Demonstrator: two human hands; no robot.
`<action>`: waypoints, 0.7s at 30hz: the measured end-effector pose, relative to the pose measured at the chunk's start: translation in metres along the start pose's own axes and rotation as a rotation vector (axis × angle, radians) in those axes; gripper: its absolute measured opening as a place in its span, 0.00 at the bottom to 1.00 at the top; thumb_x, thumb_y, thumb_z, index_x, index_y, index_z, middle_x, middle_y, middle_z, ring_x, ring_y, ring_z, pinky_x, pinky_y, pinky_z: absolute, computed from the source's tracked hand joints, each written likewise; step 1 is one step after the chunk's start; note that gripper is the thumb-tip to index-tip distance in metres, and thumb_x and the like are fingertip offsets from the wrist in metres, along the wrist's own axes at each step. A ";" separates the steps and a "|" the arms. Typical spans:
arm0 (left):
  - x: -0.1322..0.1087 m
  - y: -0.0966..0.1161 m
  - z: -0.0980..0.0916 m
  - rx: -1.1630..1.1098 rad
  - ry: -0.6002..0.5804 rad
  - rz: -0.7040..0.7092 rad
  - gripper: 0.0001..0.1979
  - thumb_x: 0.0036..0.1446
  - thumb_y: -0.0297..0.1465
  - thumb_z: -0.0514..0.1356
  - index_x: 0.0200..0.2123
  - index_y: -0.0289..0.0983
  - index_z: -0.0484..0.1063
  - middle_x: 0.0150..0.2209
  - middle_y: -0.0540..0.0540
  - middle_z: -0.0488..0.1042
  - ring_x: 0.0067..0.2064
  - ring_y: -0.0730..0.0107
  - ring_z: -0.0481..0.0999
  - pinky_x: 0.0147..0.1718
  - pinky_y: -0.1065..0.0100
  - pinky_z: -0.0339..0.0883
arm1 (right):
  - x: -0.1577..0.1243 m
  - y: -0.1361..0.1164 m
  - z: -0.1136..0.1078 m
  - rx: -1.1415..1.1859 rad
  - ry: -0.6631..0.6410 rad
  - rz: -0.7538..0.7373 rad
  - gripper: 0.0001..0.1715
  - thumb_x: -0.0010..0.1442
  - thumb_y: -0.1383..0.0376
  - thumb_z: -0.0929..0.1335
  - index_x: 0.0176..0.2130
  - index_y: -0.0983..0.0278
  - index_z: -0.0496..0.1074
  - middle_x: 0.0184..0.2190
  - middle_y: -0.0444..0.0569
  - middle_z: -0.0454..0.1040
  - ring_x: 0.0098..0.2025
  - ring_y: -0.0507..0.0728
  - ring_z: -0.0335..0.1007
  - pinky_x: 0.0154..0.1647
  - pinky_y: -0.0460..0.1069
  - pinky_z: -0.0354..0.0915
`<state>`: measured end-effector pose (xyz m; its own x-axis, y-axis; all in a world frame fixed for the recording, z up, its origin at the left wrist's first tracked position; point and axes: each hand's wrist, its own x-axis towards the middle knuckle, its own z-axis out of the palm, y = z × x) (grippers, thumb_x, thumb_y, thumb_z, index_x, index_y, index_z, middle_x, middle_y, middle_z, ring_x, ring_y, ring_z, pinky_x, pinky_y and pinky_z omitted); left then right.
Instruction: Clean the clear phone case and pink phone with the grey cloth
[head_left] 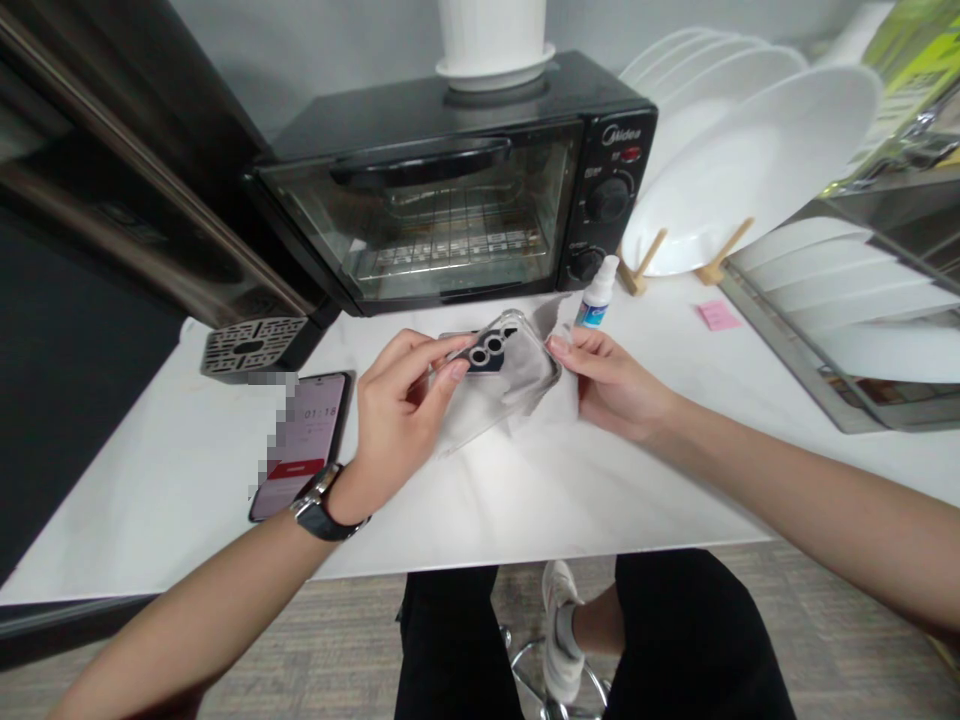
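My left hand, with a dark watch on its wrist, is closed on the left side of a phone in a clear case. The phone is held back-side up above the white table, its camera rings showing. My right hand grips the phone's right edge through a white cloth that hangs under the phone. A small white spray bottle with a blue label stands just behind my right hand.
A second phone with a lit timer screen lies flat left of my left hand. A black toaster oven stands behind. White plates lean in a wooden rack at right, beside a pink sticky note and a metal dish rack.
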<state>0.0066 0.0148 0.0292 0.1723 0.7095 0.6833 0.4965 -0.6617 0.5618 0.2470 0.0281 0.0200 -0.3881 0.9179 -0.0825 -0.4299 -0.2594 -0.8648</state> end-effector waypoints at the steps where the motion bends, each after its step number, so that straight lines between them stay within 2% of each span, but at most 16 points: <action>1: 0.000 0.000 0.000 -0.010 -0.018 0.019 0.10 0.71 0.34 0.67 0.52 0.53 0.86 0.33 0.48 0.76 0.29 0.65 0.70 0.22 0.59 0.59 | 0.000 0.000 0.000 -0.019 0.000 -0.003 0.21 0.46 0.47 0.87 0.27 0.55 0.84 0.27 0.45 0.81 0.28 0.56 0.73 0.31 0.51 0.73; 5: -0.002 0.002 -0.001 -0.027 -0.104 0.067 0.12 0.70 0.34 0.68 0.54 0.53 0.85 0.34 0.48 0.77 0.27 0.68 0.69 0.20 0.62 0.59 | 0.000 0.001 0.000 -0.079 -0.034 0.005 0.25 0.47 0.42 0.86 0.27 0.55 0.82 0.28 0.46 0.82 0.29 0.58 0.73 0.31 0.52 0.72; 10: -0.005 0.007 -0.001 -0.030 -0.184 0.068 0.16 0.71 0.33 0.67 0.57 0.58 0.83 0.36 0.49 0.78 0.26 0.68 0.68 0.21 0.61 0.62 | 0.000 0.007 -0.002 -0.083 -0.058 0.039 0.26 0.49 0.39 0.84 0.30 0.54 0.82 0.31 0.47 0.83 0.29 0.58 0.73 0.33 0.53 0.72; 13: -0.005 0.006 0.001 -0.043 -0.149 0.061 0.15 0.70 0.33 0.69 0.56 0.57 0.84 0.35 0.49 0.77 0.26 0.68 0.68 0.20 0.61 0.61 | 0.000 0.006 -0.001 -0.078 -0.054 0.046 0.29 0.49 0.35 0.83 0.31 0.53 0.82 0.32 0.48 0.84 0.32 0.62 0.77 0.36 0.55 0.75; 15: -0.004 0.004 0.003 -0.034 -0.102 0.022 0.13 0.70 0.33 0.69 0.54 0.55 0.85 0.34 0.49 0.76 0.26 0.67 0.68 0.20 0.61 0.61 | -0.001 0.003 0.000 -0.025 -0.030 0.054 0.28 0.52 0.34 0.81 0.31 0.54 0.81 0.31 0.49 0.84 0.35 0.64 0.79 0.38 0.56 0.76; 18: -0.003 0.002 0.003 -0.029 -0.041 0.002 0.10 0.70 0.35 0.69 0.52 0.51 0.86 0.33 0.48 0.75 0.27 0.66 0.67 0.19 0.61 0.59 | -0.002 -0.003 0.000 0.058 -0.002 0.042 0.19 0.57 0.45 0.80 0.34 0.56 0.81 0.33 0.47 0.85 0.37 0.63 0.81 0.39 0.54 0.77; 21: -0.003 0.003 0.002 -0.017 -0.048 0.003 0.09 0.70 0.34 0.69 0.51 0.49 0.86 0.33 0.49 0.76 0.27 0.68 0.68 0.20 0.63 0.60 | -0.001 -0.003 -0.002 0.042 -0.010 -0.014 0.15 0.53 0.55 0.83 0.35 0.59 0.82 0.31 0.45 0.84 0.32 0.58 0.80 0.36 0.49 0.75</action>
<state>0.0094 0.0113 0.0277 0.2147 0.7183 0.6618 0.4818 -0.6673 0.5680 0.2503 0.0284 0.0223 -0.3895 0.9187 -0.0654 -0.4691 -0.2590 -0.8443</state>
